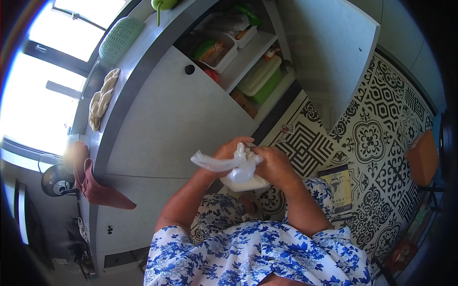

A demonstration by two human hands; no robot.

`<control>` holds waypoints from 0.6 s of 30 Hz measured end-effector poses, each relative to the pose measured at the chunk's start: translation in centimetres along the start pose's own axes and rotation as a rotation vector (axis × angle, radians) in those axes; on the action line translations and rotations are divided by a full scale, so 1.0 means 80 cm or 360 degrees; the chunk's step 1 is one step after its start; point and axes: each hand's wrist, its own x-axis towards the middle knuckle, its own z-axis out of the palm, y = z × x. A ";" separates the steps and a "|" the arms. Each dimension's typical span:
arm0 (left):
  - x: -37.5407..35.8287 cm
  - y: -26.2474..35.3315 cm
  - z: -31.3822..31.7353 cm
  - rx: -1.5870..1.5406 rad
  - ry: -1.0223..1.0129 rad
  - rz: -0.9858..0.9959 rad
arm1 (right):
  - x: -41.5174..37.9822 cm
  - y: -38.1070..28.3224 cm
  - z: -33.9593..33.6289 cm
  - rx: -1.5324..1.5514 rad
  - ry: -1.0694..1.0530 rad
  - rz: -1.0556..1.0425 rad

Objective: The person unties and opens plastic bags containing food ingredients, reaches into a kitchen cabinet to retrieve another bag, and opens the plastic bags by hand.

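A white plastic bag with a twisted, knotted-looking neck hangs in front of my lap. Its lower part looks full and pale, though I cannot make out what is inside. The fingers of my left hand are closed on the bag's neck from the left, and a loose end of plastic sticks out over that wrist. On the other side, my right hand grips the gathered plastic with bent fingers. The two hands nearly meet at the top of the bag, and some fingertips are hidden by it.
A cabinet door stands wide open at upper right. Inside the cabinet are a green box with a pale lid and a white tray. A pink cloth drapes over the counter edge. A yellow-and-black packet lies on the patterned floor.
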 end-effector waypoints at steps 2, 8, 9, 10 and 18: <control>0.003 -0.016 -0.001 0.0198 -0.0126 0.0160 | -0.002 0.008 0.008 -0.0044 0.0037 -0.0017; 0.001 -0.026 0.004 -0.0031 0.0085 -0.0145 | 0.002 0.007 0.009 -0.0191 0.0100 -0.0039; 0.000 -0.024 0.003 -0.0033 0.0084 -0.0142 | 0.002 0.006 0.008 -0.0165 0.0113 -0.0056; 0.000 -0.021 0.002 -0.0084 0.0031 -0.0090 | 0.002 0.008 0.007 -0.0168 0.0115 -0.0056; -0.018 0.023 -0.025 0.0598 0.0318 0.0134 | 0.001 0.017 0.007 0.0399 0.0308 0.0052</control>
